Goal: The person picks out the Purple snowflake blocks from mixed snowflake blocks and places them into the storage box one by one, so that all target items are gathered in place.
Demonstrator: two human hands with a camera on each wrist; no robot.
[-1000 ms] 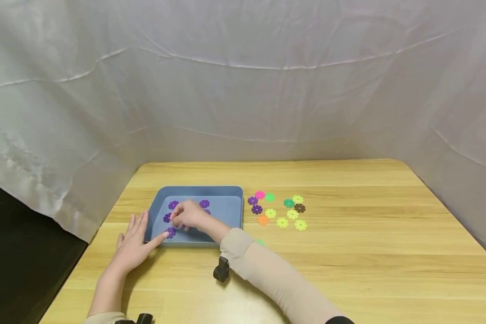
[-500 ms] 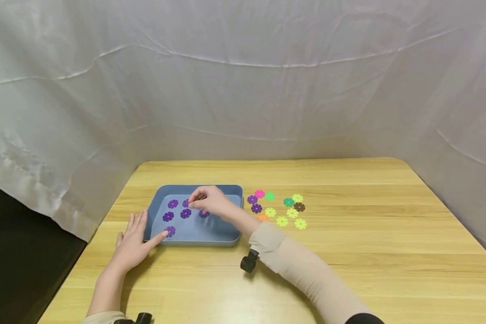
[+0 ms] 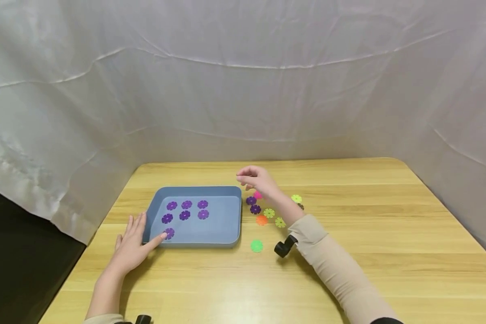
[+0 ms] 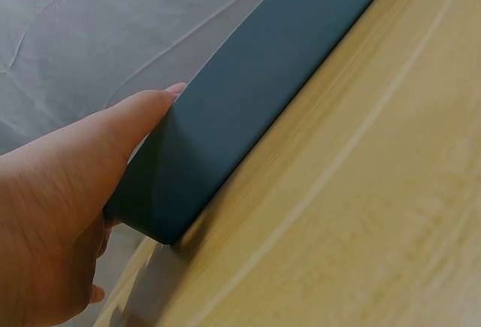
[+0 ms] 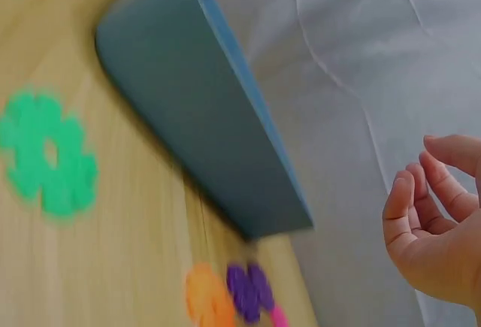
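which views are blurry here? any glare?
Head view: sharp, even light, no glare, soft shadow under the right hand. Right wrist view: motion blur smears the green flower piece and the tray. Left wrist view: the near left hand looks slightly soft.

No readable text anywhere (none at all).

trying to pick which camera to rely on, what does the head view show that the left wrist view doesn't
Only the head view shows the tray's inside with seven purple flower pieces, the loose colored pieces on the table beside it, the green piece near the tray's front corner, and the right hand raised above them, holding nothing. Only the left wrist view shows up close the thumb pressed on the tray's outer wall. Both show the left hand at the blue tray on the wooden table.
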